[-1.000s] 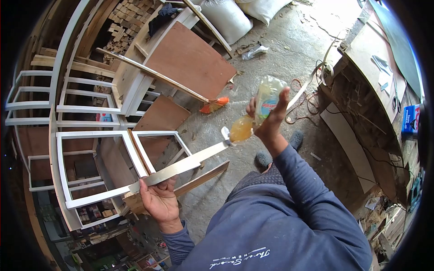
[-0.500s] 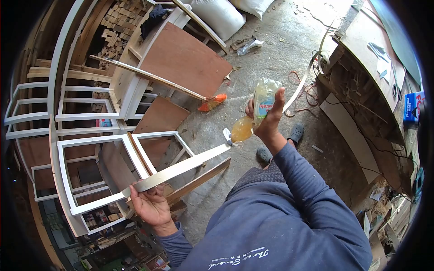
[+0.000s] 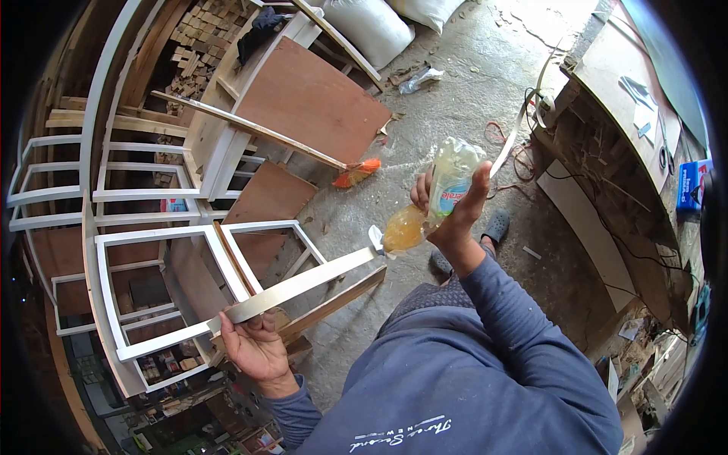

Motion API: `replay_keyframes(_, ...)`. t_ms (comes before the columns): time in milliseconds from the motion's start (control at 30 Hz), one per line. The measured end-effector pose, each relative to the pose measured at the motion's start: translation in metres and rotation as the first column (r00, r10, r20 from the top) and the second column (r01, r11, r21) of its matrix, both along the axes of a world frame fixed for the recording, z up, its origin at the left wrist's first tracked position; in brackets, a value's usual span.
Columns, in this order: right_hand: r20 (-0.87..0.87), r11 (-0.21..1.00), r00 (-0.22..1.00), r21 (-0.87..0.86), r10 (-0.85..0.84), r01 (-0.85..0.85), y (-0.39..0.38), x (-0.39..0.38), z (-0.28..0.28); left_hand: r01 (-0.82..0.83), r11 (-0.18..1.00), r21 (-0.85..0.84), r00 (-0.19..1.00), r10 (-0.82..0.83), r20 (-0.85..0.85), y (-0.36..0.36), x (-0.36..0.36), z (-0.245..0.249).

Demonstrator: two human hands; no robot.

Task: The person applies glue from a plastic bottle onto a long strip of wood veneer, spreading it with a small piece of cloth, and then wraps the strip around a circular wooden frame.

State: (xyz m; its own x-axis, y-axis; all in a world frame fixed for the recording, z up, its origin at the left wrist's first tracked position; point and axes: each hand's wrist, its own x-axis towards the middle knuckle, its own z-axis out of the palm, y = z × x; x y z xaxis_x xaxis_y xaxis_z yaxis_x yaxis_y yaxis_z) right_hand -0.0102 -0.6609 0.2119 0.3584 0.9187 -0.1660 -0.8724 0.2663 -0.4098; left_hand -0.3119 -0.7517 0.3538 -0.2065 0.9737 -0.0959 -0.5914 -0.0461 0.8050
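Note:
My left hand (image 3: 256, 345), palm up, pinches a long white edging strip (image 3: 303, 287) between thumb and fingers. The strip rises to the right, passes behind the bottle and runs on toward the workbench. My right hand (image 3: 459, 216) is wrapped round a clear plastic bottle (image 3: 449, 186) with a label, tipped neck-down. Yellowish liquid fills the bottle's neck end. A small white piece (image 3: 375, 236) shows at its mouth, which lies right at the strip.
White-painted frames (image 3: 159, 236) and brown panels (image 3: 322, 98) stand at left. A broom (image 3: 356, 173) with orange bristles lies across them. At right, a workbench (image 3: 607, 64) holds scissors (image 3: 666, 155) and a blue can (image 3: 690, 186). Cords (image 3: 519, 163) lie on the concrete floor.
My right hand has moved the bottle slightly down, its mouth shifting a little left along the strip toward my left hand. The left hand keeps its hold, nearly still.

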Motion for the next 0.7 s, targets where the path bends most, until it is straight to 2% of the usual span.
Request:
replay_keyframes(33,-0.003,1.000,1.000,-0.005,-0.001,0.001,0.000,-0.003,0.004,-0.002,1.000,-0.003,1.000,0.002,-0.010,0.000,0.000,-0.002)
replay_keyframes(133,-0.100,0.991,0.994,0.131,0.039,-0.026,-0.009,-0.017,0.045,-0.064,0.995,-0.077,0.997,0.060,-0.058,0.001,0.012,-0.004)
replay_keyframes(200,-0.133,0.984,0.990,0.175,0.055,-0.031,-0.012,-0.025,0.059,0.020,0.999,-0.035,1.000,-0.020,-0.012,0.000,0.008,-0.007)
replay_keyframes(300,-0.076,0.997,0.997,0.082,0.015,-0.008,-0.007,-0.017,0.043,0.083,0.996,0.035,0.995,-0.084,0.053,0.003,-0.002,-0.008)
replay_keyframes(467,0.112,0.984,0.991,-0.152,-0.074,0.091,0.018,0.012,-0.052,0.159,0.983,0.094,0.971,-0.173,0.167,0.002,-0.017,-0.007)
replay_keyframes(533,0.161,0.978,0.983,-0.169,-0.091,0.119,0.023,0.015,-0.050,0.232,0.965,0.124,0.937,-0.256,0.237,0.004,-0.016,-0.010)
replay_keyframes(600,0.150,0.984,0.985,-0.144,-0.083,0.105,0.029,0.006,-0.038,0.191,0.976,0.104,0.951,-0.210,0.228,0.005,-0.013,-0.016)
replay_keyframes(633,0.146,0.995,0.989,-0.090,-0.022,0.035,0.028,0.002,-0.026,0.171,0.981,0.093,0.957,-0.188,0.221,0.005,-0.012,-0.018)
replay_keyframes(700,0.070,0.997,0.997,-0.071,-0.015,0.020,0.029,-0.013,0.008,0.211,0.973,0.098,0.950,-0.228,0.212,0.008,-0.011,-0.017)
